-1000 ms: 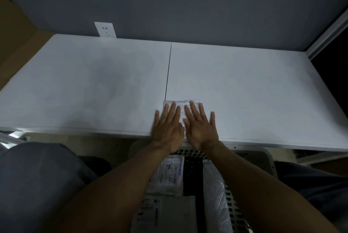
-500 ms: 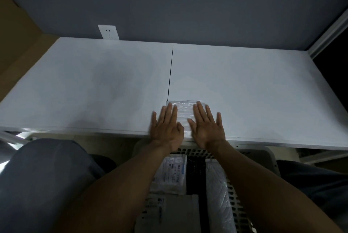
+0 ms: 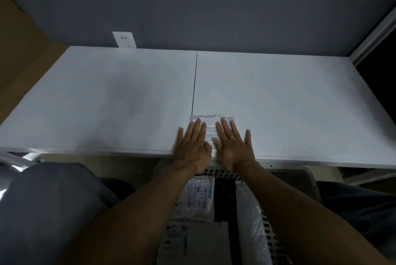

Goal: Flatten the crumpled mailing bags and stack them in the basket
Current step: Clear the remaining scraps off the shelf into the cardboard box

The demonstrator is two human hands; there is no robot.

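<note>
Left grip (image 3: pixel 192 146) and right grip (image 3: pixel 234 146) press flat on mailing bag (image 3: pixel 211 121).

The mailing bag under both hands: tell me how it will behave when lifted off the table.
Likely floppy: the mailing bag is thin, wrinkled film lying flat under the left hand and right hand. Probably light, since it shows no bulge. Its glossy surface may slide on the smooth table.

One basket (image 3: pixel 308 176), five bags (image 3: pixel 211 124) (four inside).
</note>
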